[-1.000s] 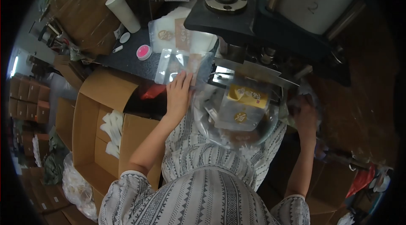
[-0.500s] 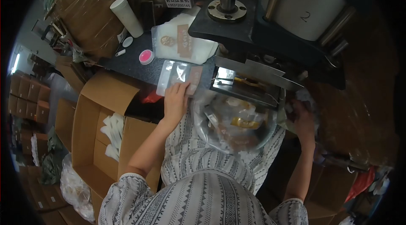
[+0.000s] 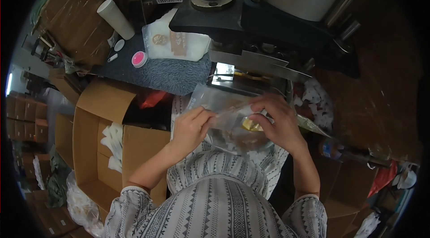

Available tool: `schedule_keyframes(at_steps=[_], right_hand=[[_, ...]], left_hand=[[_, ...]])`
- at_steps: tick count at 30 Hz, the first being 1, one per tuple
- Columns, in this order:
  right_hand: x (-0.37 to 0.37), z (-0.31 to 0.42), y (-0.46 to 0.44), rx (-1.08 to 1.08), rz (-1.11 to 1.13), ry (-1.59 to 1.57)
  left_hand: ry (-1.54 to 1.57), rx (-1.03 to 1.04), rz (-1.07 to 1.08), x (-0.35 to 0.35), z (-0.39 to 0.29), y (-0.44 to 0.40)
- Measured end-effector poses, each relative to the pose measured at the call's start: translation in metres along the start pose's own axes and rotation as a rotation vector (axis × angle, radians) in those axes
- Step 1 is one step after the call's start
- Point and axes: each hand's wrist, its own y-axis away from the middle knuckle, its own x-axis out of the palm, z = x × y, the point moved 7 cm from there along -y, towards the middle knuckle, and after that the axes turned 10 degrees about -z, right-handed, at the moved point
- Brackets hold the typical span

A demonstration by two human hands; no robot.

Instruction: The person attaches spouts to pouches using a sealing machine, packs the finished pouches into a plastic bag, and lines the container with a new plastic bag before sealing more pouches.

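Note:
My left hand [image 3: 192, 129] is closed, pinching the left edge of a clear plastic pouch [image 3: 226, 119] above my lap. My right hand [image 3: 278, 124] is bent around the pouch's other side, fingers and thumb gripping near its edge. Whether anything small is also in that hand I cannot tell. Under the pouch, on my lap, sits a clear round container [image 3: 215, 138], largely covered by the hands and film. A shiny gold packet [image 3: 251, 124] shows beside my right thumb; it seems to lie in the container.
Ahead is a dark press [image 3: 215, 21] with metal plates. On the bench are a pile of printed pouches [image 3: 172, 43], a pink-topped round tub [image 3: 139, 59] and a white cylinder [image 3: 115, 18]. An open cardboard box [image 3: 101, 153] with white tubes stands left. White scraps [image 3: 316, 101] lie right.
My left hand has drawn the pouch off the bench toward my lap. My right hand has come in from the far right to meet it. The view has shifted slightly.

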Motion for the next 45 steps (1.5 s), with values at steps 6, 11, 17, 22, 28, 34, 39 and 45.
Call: schedule_keyframes(at_steps=[6, 11, 17, 22, 28, 34, 39, 45], right_hand=[[0.007, -0.043, 0.023, 0.490, -0.086, -0.269], [-0.021, -0.052, 0.046, 0.564, -0.211, -0.149], [0.009, -0.056, 0.122, 0.741, -0.026, -0.227], [0.059, -0.083, 0.195, 0.872, 0.093, -0.130], [0.072, -0.068, 0.202, 0.901, 0.024, -0.337], [0.062, -0.027, 0.190, 0.825, -0.178, -0.402], [0.083, -0.018, 0.182, 0.494, -0.102, 0.016], [0.208, -0.142, 0.249, 0.772, 0.695, 0.372]], left_hand=[[0.478, -0.352, 0.284, 0.059, 0.011, 0.001], [0.836, -0.918, 0.385, 0.111, 0.038, -0.013], [0.912, -1.026, 0.303, 0.113, 0.036, -0.015], [0.896, -0.963, 0.389, 0.118, 0.040, -0.013], [1.023, -0.839, 0.416, 0.105, 0.034, -0.017], [0.981, -0.788, 0.509, 0.113, 0.046, 0.007], [0.766, -0.737, 0.604, 0.147, 0.075, 0.071], [0.167, -0.393, 0.167, 0.143, 0.104, 0.133]])
